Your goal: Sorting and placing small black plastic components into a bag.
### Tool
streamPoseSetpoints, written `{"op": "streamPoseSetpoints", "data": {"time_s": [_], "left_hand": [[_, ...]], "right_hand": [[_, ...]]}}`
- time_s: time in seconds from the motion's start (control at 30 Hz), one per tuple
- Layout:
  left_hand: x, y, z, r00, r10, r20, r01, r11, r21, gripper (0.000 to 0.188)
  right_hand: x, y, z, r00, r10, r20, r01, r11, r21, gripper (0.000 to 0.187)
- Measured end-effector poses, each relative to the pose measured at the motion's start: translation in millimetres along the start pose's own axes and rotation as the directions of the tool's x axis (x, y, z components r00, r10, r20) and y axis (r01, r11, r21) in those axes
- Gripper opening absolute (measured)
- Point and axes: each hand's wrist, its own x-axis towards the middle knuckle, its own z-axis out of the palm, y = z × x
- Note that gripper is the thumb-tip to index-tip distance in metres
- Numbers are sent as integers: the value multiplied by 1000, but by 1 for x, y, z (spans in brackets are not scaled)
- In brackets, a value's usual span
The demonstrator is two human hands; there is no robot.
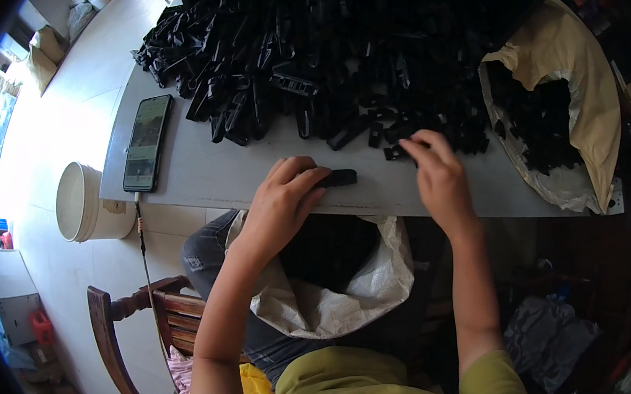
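My left hand [282, 199] is closed round one end of a long black plastic part [341, 177], which lies flat by the table's front edge. To its right, my right hand [440, 176] has thumb and forefinger drawn together at the near edge of some small black plastic pieces [431, 125]. Whether one of those pieces is between the fingertips is too small to make out. Beyond both hands spreads a big heap of long black plastic parts [240, 66]. Below the table edge, a white woven sack [320, 316] with dark contents sits open between my legs.
A phone [147, 145] with a cable lies at the grey table's [213, 169] left side. On the right, a tan sack [590, 99] lies open, filled with small black pieces. A white bucket [79, 202] and a wooden chair [127, 347] stand to the left.
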Motion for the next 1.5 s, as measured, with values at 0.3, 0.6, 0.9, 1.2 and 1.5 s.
{"op": "streamPoseSetpoints", "data": {"time_s": [0.3,0.6,0.9,1.2,1.5], "left_hand": [[3,-2,9,999,-31,37,34,995,-97,23],[4,-6,7,1000,-2,10,3,995,-98,24],[9,-11,9,999,39,23,-34,985,-170,23],[5,-7,9,996,54,69,-47,993,-105,27],[50,15,37,973,-188,-134,225,899,376,29]], "right_hand": [[13,-21,14,986,-72,149,65,997,52,33],[-10,-47,35,900,306,311,-429,490,759,31],[-6,-34,19,972,50,228,-107,964,245,32],[-3,-34,38,981,-36,190,-16,964,267,30],[16,-13,56,997,59,47,-56,997,-51,28]]}}
